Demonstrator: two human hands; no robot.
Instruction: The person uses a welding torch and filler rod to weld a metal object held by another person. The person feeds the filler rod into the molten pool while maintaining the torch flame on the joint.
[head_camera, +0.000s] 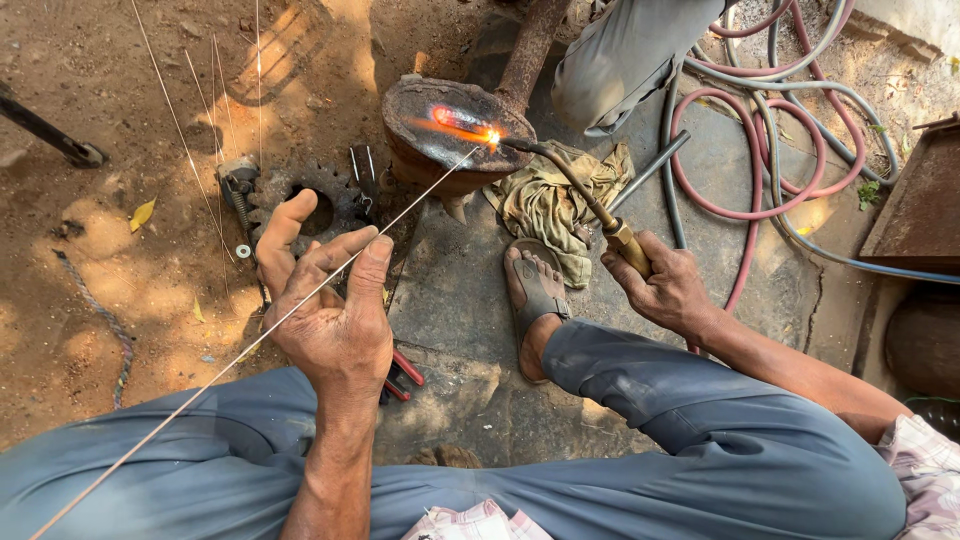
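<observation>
My left hand (330, 300) pinches a long thin filler rod (410, 200) between thumb and fingers; the rod's far tip reaches the flame. My right hand (665, 285) grips the brass handle of a gas torch (575, 190), whose nozzle points at a rusty round metal part (440, 140). A bright orange glowing spot (462, 125) shows on top of that part where the flame hits. My sandalled foot (535, 295) rests on the concrete slab between both hands.
A large toothed gear (340, 205) lies on the dirt behind my left hand, with spare thin rods (210, 110) nearby. A dirty rag (545, 205) sits under the torch. Red and grey hoses (760, 150) coil at right. Another person's leg (630, 55) stands beyond. Red-handled pliers (400, 375) lie by my knee.
</observation>
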